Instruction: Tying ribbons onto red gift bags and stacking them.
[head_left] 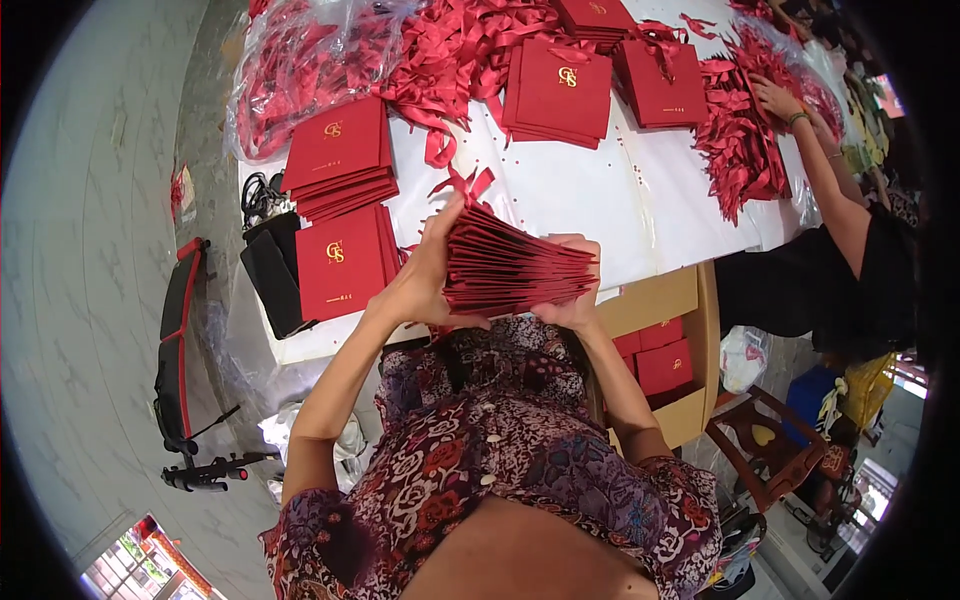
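Between my two hands, in front of my chest at the table's near edge, is a thick stack of flat red paper gift bags [515, 262], their edges fanned out. My left hand [425, 265] is wrapped round the left end, and my right hand [577, 285] clasps the right end. A red ribbon [465, 183] sticks up from the stack's far left corner. Just left of my left hand lies a pile of red bags [345, 262] with gold lettering, and beyond it another pile of red bags [340, 155].
Loose red ribbons [455, 50] and a clear plastic bag of ribbons [300, 90] cover the far side of the white table [560, 190]. An open cardboard box [705, 350] holding red bags stands at my right. A co-worker's hand [778, 100] touches ribboned bags at the far right.
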